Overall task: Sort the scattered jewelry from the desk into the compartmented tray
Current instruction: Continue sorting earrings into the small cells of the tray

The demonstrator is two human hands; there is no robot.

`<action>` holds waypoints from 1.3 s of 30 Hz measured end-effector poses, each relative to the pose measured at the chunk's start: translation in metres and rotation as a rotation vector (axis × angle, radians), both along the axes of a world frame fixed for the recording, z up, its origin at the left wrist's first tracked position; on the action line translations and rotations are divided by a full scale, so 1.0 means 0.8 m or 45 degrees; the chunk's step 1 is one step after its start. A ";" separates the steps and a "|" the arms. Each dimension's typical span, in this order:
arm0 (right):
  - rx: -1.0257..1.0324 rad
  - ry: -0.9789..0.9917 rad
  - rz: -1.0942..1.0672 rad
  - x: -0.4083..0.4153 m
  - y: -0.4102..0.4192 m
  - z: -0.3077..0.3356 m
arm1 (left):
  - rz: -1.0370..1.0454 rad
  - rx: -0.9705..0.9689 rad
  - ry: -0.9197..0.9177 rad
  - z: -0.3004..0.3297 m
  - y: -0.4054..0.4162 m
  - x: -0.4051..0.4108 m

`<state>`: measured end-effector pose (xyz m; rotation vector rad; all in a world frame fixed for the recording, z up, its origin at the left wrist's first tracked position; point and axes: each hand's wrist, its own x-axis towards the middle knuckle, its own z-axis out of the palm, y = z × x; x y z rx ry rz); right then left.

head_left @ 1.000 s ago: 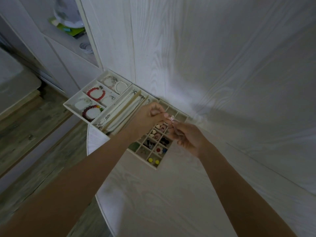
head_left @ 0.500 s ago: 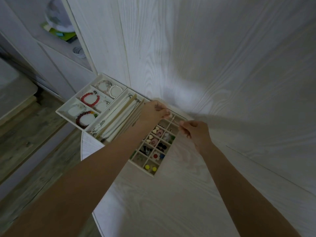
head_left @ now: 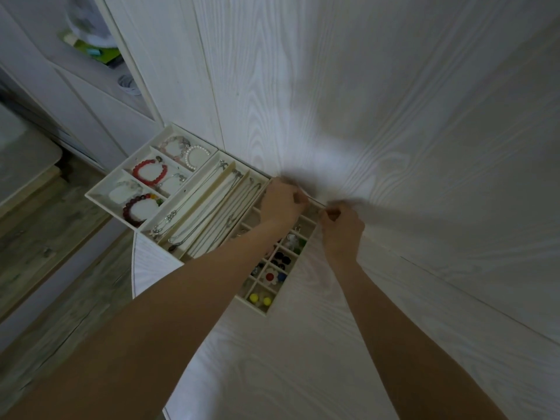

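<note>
A cream compartmented tray (head_left: 109, 210) lies at the desk's back left. Its left section holds a red bracelet (head_left: 150, 172), a dark red bracelet (head_left: 138, 209) and a pearl bracelet (head_left: 197, 157). Thin necklaces (head_left: 212, 207) fill the long middle slots. The small right cells hold earrings, among them a white flower (head_left: 270, 276) and yellow beads (head_left: 257, 298). My left hand (head_left: 283, 204) and my right hand (head_left: 342, 228) hover over the far small cells, fingertips close together. Both pinch a small jewelry piece (head_left: 316, 203), which is thin, blurred and mostly hidden.
The white wood-grain desk (head_left: 303, 359) meets a matching wall panel (head_left: 333, 86) behind the tray. The tray's bracelet end reaches past the desk's left edge, over a wooden floor (head_left: 45, 253). A shelf with green items (head_left: 100, 53) is at the top left.
Both hands have moved farther back along the tray, from above the middle earring cells to its far end. They have come slightly apart, and the lower earring cells are uncovered.
</note>
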<state>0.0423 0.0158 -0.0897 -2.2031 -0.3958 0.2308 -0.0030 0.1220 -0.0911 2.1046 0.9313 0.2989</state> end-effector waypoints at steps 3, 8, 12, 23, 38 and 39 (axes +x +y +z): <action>-0.045 -0.109 0.125 0.001 -0.001 -0.008 | -0.079 0.247 0.054 0.001 -0.005 -0.005; -0.144 -0.161 0.270 0.006 -0.002 -0.014 | -0.260 0.580 0.204 0.001 -0.008 -0.011; -0.120 -0.081 0.409 0.012 -0.009 -0.008 | -0.417 0.626 0.261 0.004 -0.005 -0.015; -0.477 -0.252 0.645 0.015 -0.015 -0.001 | -0.592 0.704 0.235 0.010 0.015 -0.052; -0.545 -0.250 0.620 0.020 -0.015 0.003 | -0.681 0.903 0.334 0.008 0.005 -0.033; -0.520 -0.252 0.622 0.020 -0.015 0.004 | -0.668 0.868 0.298 0.008 0.007 -0.034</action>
